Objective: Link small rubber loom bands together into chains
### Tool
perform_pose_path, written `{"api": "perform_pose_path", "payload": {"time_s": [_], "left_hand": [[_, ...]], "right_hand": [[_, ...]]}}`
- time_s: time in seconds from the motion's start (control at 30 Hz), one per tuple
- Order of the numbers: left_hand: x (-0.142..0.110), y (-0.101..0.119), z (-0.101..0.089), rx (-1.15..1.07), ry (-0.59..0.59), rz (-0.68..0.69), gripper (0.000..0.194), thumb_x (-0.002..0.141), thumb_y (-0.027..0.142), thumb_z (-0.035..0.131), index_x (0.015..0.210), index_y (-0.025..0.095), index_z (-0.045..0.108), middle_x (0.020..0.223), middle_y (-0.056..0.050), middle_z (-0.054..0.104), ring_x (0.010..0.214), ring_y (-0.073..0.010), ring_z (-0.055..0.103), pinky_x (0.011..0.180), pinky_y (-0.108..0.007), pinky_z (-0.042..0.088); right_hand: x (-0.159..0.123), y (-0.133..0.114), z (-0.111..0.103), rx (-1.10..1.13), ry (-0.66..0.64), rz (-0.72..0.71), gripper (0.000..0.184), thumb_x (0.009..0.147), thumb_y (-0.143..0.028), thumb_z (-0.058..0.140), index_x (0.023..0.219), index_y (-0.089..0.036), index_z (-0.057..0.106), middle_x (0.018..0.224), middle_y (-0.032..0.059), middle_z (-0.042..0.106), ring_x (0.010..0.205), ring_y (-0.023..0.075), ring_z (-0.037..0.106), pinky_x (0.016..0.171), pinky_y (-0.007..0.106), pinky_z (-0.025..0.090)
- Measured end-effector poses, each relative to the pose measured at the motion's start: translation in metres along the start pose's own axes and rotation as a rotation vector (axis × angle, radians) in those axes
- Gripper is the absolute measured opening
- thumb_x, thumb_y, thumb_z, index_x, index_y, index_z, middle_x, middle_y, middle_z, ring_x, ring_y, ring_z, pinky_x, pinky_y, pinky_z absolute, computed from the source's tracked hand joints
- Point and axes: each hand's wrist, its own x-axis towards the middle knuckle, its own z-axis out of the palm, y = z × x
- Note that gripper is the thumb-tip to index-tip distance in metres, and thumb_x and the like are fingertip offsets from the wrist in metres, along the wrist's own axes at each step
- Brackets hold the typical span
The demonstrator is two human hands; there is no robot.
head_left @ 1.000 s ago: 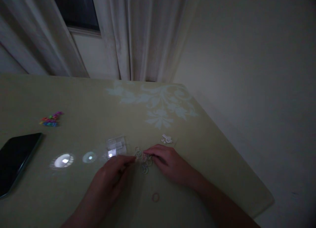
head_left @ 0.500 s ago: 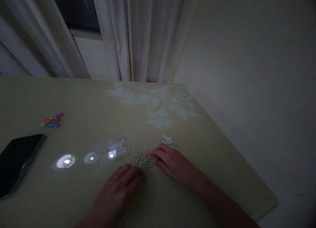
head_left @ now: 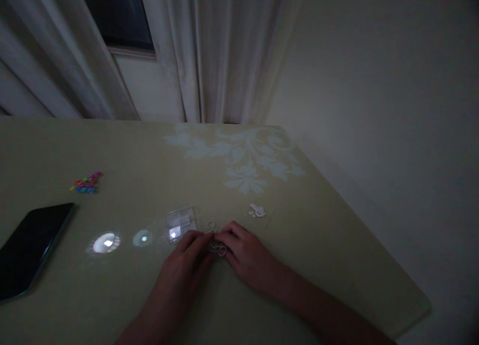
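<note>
A small heap of pale loom bands lies on the yellow-green table in dim light. My left hand and my right hand meet over the heap from either side, fingertips pinched together on the bands and covering most of them. One loose band rests just behind the hands. A small clear plastic box stands directly left of the fingertips.
A white clip piece lies behind my right hand. A bunch of coloured bands and a dark phone are at the left. Two bright light spots shine on the tabletop. Curtains hang behind; the table edge runs along the right.
My left hand pulled back from the heap, then came forward again. Both hands have closed in over the bands, which were spread in the open half a second ago.
</note>
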Motion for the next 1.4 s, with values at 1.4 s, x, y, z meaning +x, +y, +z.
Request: {"api": "perform_pose_path", "payload": {"time_s": [1.4], "left_hand": [[0.005, 0.001, -0.002, 0.065, 0.102, 0.052, 0.022, 0.1, 0.027, 0.054, 0.106, 0.026, 0.075, 0.102, -0.004, 0.078, 0.093, -0.0236, 0.074, 0.081, -0.034, 0.061]], "right_hand": [[0.007, 0.012, 0.014, -0.116, 0.161, -0.044, 0.014, 0.098, -0.01, 0.069, 0.111, -0.015, 0.072, 0.106, 0.0079, 0.066, 0.099, 0.0215, 0.065, 0.091, 0.033, 0.056]]}}
